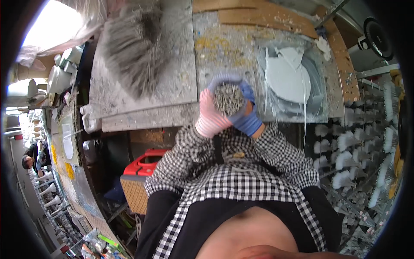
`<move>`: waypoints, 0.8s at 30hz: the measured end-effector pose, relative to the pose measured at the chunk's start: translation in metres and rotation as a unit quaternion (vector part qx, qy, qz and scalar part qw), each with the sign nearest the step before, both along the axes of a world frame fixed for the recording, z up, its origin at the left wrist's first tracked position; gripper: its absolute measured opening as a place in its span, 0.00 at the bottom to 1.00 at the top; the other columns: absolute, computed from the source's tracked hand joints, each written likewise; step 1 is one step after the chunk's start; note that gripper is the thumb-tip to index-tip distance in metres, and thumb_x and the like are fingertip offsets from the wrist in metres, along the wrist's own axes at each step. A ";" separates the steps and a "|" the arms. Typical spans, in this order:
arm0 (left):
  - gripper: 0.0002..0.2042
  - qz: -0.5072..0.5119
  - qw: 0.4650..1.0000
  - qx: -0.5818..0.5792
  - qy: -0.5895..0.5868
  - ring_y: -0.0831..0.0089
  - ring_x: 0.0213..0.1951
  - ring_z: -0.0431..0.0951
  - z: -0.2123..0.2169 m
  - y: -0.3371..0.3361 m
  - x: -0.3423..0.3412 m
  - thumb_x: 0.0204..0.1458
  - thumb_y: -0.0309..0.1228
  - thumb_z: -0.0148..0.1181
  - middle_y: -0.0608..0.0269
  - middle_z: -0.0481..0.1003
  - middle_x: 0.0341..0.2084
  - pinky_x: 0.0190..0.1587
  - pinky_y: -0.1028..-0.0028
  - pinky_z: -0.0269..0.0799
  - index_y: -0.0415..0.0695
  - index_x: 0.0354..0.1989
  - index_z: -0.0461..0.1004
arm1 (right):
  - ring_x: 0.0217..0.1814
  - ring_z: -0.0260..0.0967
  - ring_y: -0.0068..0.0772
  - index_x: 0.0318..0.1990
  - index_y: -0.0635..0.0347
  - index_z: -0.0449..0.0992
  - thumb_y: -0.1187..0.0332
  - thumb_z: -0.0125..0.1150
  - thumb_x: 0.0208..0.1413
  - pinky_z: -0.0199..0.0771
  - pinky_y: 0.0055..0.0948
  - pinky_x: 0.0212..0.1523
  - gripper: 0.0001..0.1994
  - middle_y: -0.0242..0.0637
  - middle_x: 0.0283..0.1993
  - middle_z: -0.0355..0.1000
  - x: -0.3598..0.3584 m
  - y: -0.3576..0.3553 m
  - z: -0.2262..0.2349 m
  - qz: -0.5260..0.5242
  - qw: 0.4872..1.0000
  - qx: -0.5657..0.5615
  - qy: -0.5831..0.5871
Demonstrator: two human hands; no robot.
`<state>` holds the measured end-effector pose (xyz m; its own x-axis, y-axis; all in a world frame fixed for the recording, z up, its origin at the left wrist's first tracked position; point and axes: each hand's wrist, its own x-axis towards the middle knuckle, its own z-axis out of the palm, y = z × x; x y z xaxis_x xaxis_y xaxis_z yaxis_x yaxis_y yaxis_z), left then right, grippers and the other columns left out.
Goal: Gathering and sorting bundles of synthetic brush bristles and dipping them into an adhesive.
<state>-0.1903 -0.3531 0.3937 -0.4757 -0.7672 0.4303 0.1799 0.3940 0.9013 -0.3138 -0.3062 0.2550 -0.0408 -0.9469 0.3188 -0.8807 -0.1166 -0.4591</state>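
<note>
My left hand (209,113), in a pink-and-white striped glove, is wrapped round the left side of a bundle of thin grey stems (228,99). On its other side my right hand (249,121), in a blue glove, also grips the bundle. The stem ends face up in a tight round cluster, above the near edge of the worktable. A blue-grey band curves round the far side of the cluster; whether it is glove fingers or a rim I cannot tell. To the left, a heap of grey feathery strands (136,54) lies on a grey board (181,82).
Right of my hands, thick white paste (286,80) is spread on a smeared sheet (319,105). A cardboard strip (267,17) lies along the far edge. Racks with white brush-like tufts (345,157) stand at the right. A red stool (146,162) is below the table. Another person (32,157) is far left.
</note>
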 end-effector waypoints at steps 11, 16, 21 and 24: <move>0.12 0.038 0.993 0.105 -0.035 0.76 0.35 0.80 -0.054 -0.026 -0.011 0.46 0.23 0.69 0.64 0.81 0.33 0.42 0.73 0.77 0.39 0.40 0.77 | 0.70 0.56 0.53 0.61 0.61 0.67 0.50 0.70 0.41 0.54 0.48 0.70 0.40 0.48 0.64 0.63 -0.017 -0.011 0.022 -0.013 0.999 0.028 -0.030; 0.15 0.015 0.993 0.090 -0.070 0.75 0.35 0.81 -0.063 -0.032 -0.014 0.46 0.26 0.70 0.63 0.82 0.34 0.42 0.73 0.78 0.39 0.42 0.76 | 0.58 0.69 0.51 0.61 0.60 0.69 0.61 0.61 0.54 0.72 0.45 0.56 0.26 0.49 0.52 0.73 -0.067 -0.033 0.166 0.115 0.988 -0.095 -0.043; 0.22 -0.011 0.995 0.074 -0.070 0.73 0.37 0.82 -0.055 -0.019 -0.016 0.45 0.27 0.72 0.62 0.81 0.35 0.47 0.71 0.77 0.37 0.49 0.73 | 0.67 0.62 0.49 0.63 0.52 0.71 0.52 0.58 0.58 0.58 0.47 0.69 0.27 0.44 0.64 0.67 0.007 -0.059 0.217 0.277 0.947 -0.160 0.024; 0.22 -0.030 0.995 0.078 -0.060 0.73 0.38 0.82 -0.055 -0.003 -0.006 0.45 0.28 0.72 0.62 0.81 0.36 0.48 0.71 0.77 0.37 0.49 0.73 | 0.71 0.58 0.46 0.63 0.51 0.70 0.45 0.56 0.58 0.53 0.47 0.71 0.30 0.43 0.67 0.65 0.018 -0.066 0.185 0.343 0.934 -0.076 0.068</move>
